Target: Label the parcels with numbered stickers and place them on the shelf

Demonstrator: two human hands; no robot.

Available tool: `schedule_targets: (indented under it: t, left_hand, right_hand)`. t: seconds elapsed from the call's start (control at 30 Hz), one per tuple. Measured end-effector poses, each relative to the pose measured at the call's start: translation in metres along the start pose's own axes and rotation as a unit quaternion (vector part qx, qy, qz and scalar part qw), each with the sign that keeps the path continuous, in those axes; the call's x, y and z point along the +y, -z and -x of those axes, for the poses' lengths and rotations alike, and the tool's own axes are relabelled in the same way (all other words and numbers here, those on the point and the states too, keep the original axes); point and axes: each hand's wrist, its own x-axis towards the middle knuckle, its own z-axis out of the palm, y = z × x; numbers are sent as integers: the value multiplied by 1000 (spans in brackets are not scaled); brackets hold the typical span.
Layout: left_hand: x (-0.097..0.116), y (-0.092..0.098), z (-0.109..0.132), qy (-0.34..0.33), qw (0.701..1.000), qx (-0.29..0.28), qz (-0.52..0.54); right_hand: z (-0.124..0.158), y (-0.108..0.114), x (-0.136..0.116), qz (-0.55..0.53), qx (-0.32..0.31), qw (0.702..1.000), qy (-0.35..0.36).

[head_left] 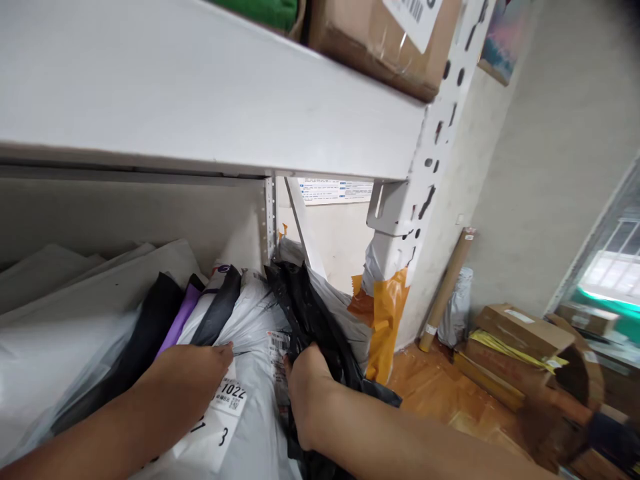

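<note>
Both my hands reach into a lower shelf packed with upright mail bags. My left hand [197, 373] rests on a grey-white parcel bag [255, 320] with a label reading 1022 [229, 395], fingers curled against its top. My right hand [307, 383] is closed on a black plastic parcel bag [310, 313] standing beside the grey one. Left of them stand a black bag [150, 320], a purple bag [183, 313] and large white-grey bags [75, 313].
A white metal shelf board [200, 93] hangs just above the bags, with a cardboard box [385, 40] on it. The perforated upright [425, 173] stands right, an orange bag [387, 320] at its foot. A cardboard tube [447, 287] and flat boxes [520, 333] lie on the wooden floor.
</note>
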Motion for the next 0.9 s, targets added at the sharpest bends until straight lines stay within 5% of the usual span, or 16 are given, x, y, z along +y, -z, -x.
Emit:
schedule_targets:
  t: [0.07, 0.13, 0.27, 0.37, 0.47, 0.57, 0.63, 0.73, 0.9]
  left_hand:
    - [-2, -1, -1, -7, 1000, 22, 10]
    - [-3, 5, 4, -5, 998, 48, 47]
    - [-3, 27, 32, 27, 971, 148, 186]
    - [-4, 34, 59, 17, 929, 230, 290]
    - [-2, 29, 84, -7, 889, 291, 354]
    - [7, 17, 107, -13, 857, 348, 381]
    - [16, 6, 121, -13, 832, 387, 397]
    - [27, -10, 135, -19, 798, 411, 440]
    - [32, -26, 139, -30, 771, 404, 492]
  right_hand:
    - [7, 20, 1, 19, -85, 996, 5]
    - [18, 37, 3, 12, -87, 996, 2]
    - [40, 55, 10, -168, 146, 973, -54]
    - [51, 60, 12, -462, 299, 833, -53]
    - [63, 68, -1, -714, 293, 636, 4]
    - [81, 72, -30, -783, 302, 541, 58]
    - [92, 70, -51, -758, 376, 529, 62]
    - [100, 61, -75, -665, 495, 556, 57]
    - [101, 53, -89, -595, 555, 581, 28]
